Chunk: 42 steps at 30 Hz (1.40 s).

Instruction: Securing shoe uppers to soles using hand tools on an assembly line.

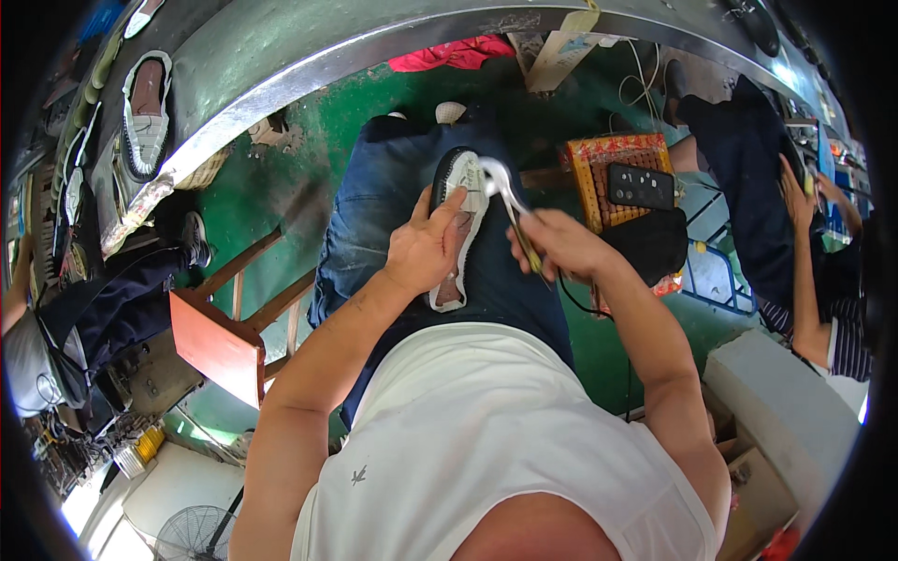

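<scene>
A half-made shoe (453, 276) lies bottom up along my thighs, its brown insole bordered by pale material and a dark upper edge. My left hand (423, 248) is closed around its left side, the thumb pressing on the bottom and the other fingers partly hidden. Just right of the shoe, my right hand (567, 245) grips a hand tool (511, 200) with a shiny curved metal head and yellowish handle. The head is at the shoe's far right edge; motion blur hides whether they touch. A dark cord hangs below this hand.
Ahead runs a metal-edged bench (309, 79), with another half-made shoe (146, 117) at left. A reddish stool (217, 346) stands left; a beaded seat (613, 182) bearing a black phone-like device (641, 186) is at right. Co-workers sit on both sides. A fan (195, 533) stands lower left.
</scene>
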Available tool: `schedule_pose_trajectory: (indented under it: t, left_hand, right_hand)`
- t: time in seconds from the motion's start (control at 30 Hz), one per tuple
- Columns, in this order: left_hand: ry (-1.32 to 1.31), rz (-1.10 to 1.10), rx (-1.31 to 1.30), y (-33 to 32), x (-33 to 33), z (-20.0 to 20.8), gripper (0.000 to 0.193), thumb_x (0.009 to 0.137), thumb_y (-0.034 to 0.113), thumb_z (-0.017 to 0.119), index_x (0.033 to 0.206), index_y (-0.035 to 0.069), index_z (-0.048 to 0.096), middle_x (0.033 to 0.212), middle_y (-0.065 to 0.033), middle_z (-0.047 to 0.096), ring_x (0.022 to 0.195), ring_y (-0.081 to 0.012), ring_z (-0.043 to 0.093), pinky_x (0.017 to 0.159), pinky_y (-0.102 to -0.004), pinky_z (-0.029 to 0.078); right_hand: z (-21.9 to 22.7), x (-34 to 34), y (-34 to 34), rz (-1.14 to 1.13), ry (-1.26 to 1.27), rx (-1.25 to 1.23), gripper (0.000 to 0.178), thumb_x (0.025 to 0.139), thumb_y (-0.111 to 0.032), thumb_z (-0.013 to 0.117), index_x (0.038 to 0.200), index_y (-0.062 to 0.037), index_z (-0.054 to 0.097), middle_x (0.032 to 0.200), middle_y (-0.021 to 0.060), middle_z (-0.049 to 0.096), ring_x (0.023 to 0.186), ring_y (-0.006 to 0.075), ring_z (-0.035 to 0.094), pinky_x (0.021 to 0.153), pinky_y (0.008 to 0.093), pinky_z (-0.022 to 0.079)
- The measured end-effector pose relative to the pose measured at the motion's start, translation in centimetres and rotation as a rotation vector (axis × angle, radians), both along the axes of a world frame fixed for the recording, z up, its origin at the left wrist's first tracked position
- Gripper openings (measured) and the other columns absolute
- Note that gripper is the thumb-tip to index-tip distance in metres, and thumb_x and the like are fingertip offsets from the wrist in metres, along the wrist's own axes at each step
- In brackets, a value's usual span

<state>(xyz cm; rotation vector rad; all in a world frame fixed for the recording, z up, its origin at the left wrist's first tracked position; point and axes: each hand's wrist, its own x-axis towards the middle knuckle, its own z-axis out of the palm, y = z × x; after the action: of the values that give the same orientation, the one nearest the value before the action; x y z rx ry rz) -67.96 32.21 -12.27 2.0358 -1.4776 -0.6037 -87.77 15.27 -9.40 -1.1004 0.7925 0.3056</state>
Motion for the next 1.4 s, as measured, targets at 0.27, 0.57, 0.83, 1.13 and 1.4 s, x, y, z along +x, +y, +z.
schedule_pose_trajectory:
  t: [0.27, 0.57, 0.83, 1.13, 1.4]
  left_hand:
    - [0.371, 0.314, 0.110, 1.1, -0.1, -1.1, 0.075, 0.102, 0.030, 0.056, 0.156, -0.008, 0.020, 0.146, -0.0347, 0.046, 0.135, -0.0440, 0.050, 0.113, -0.0405, 0.038]
    - [0.945, 0.117, 0.244, 0.1, 3.6, -0.5, 0.073, 0.094, 0.023, 0.072, 0.152, 0.001, 0.034, 0.139, -0.0122, 0.056, 0.127, -0.0207, 0.053, 0.111, -0.0335, 0.040]
    - [1.122, 0.135, 0.233, 0.1, 3.1, -1.3, 0.065, 0.093, 0.019, 0.075, 0.146, 0.003, 0.042, 0.133, -0.0091, 0.059, 0.121, -0.0171, 0.056, 0.107, -0.0336, 0.044]
    - [0.776, 0.241, 0.341, 4.6, -1.7, -1.8, 0.080, 0.105, 0.028, 0.053, 0.162, 0.005, 0.001, 0.155, -0.0208, 0.039, 0.138, -0.0284, 0.044, 0.116, -0.0341, 0.033]
    - [0.608, 0.103, 0.247, 6.4, -1.4, -2.0, 0.093, 0.100, 0.019, 0.057, 0.161, 0.006, -0.012, 0.165, -0.0262, 0.015, 0.152, -0.0314, 0.021, 0.122, -0.0338, 0.021]
  right_hand:
    - [0.9, 4.9, -0.5, 0.189, -0.099, -0.502, 0.052, 0.106, -0.044, 0.044, 0.090, 0.0023, 0.061, 0.073, 0.0116, 0.067, 0.065, 0.0219, 0.067, 0.064, 0.0369, 0.052]
    - [2.6, 0.3, 1.0, 0.420, -0.025, -0.602, 0.033, 0.099, -0.030, 0.058, 0.094, 0.0023, 0.062, 0.080, 0.0240, 0.067, 0.081, 0.0422, 0.068, 0.075, 0.0501, 0.051]
    - [3.8, 0.8, 5.5, 0.872, -0.162, -1.050, 0.034, 0.096, -0.026, 0.062, 0.108, 0.0057, 0.060, 0.097, 0.0209, 0.069, 0.088, 0.0432, 0.067, 0.077, 0.0490, 0.054]
    - [-0.4, -1.6, 1.7, 0.755, -0.066, -0.544, 0.044, 0.103, -0.042, 0.053, 0.094, -0.0017, 0.067, 0.079, 0.0154, 0.069, 0.075, 0.0274, 0.069, 0.067, 0.0423, 0.051]
    - [4.8, 0.5, 1.3, 0.755, 0.185, -0.234, 0.042, 0.104, -0.038, 0.052, 0.104, 0.0020, 0.066, 0.095, 0.0167, 0.070, 0.080, 0.0258, 0.070, 0.061, 0.0405, 0.056]
